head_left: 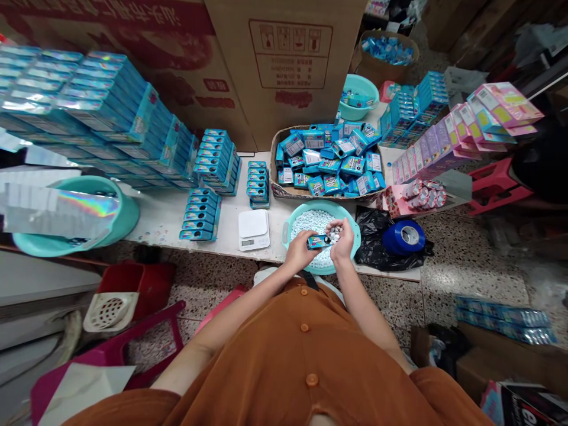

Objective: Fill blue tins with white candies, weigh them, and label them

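Over a turquoise basin (286,234) full of small white pieces (310,220), my left hand (300,251) grips a small blue box (316,241), which lies level with its dark end toward the right. Cupped beside that end, my right hand (344,239) holds a heap of the white pieces (335,232). The fingers of my right hand are curled around the heap, close to the box. A white scale (254,228) sits on the table left of the basin. Behind the basin stands an open carton (328,194) filled with blue boxes (332,165).
Stacks of blue boxes (212,160) stand on the left, beside another turquoise basin (128,207). Blue tape (402,238) lies on a black bag (370,236) at right. Pink and purple boxes (426,151) stand behind it.
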`<act>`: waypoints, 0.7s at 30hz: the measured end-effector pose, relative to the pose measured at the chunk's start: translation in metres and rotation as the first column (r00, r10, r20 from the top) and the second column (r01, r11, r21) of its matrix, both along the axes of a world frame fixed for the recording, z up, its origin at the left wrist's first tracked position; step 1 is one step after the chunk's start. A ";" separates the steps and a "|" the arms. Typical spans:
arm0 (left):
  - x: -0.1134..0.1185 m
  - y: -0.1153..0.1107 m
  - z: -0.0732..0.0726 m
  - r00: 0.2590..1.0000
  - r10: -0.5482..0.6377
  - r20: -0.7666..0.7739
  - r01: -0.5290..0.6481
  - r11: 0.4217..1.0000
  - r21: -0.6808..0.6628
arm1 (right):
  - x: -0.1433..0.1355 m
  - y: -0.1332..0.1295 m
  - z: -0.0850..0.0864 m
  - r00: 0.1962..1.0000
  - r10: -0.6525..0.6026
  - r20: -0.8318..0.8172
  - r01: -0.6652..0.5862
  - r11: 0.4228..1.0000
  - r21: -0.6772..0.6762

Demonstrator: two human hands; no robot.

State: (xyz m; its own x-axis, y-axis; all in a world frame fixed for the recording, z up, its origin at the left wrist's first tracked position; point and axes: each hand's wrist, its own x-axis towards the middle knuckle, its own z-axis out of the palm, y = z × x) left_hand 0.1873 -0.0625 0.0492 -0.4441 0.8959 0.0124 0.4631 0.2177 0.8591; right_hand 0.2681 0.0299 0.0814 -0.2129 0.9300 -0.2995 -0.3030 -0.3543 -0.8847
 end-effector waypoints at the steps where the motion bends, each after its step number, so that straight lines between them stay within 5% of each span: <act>1: 0.000 0.000 0.000 1.000 0.012 0.018 -0.012 1.000 -0.006 | 0.000 0.000 0.000 1.000 0.003 -0.003 -0.003 1.000 0.002; 13: 0.004 0.004 -0.008 0.991 0.079 0.107 -0.077 0.997 -0.029 | -0.001 0.001 0.002 1.000 -0.021 -0.015 0.021 1.000 -0.019; 21: 0.004 0.003 0.001 0.997 0.060 0.044 -0.061 0.998 0.034 | 0.000 0.001 0.009 0.999 -0.034 -0.027 0.035 0.999 0.008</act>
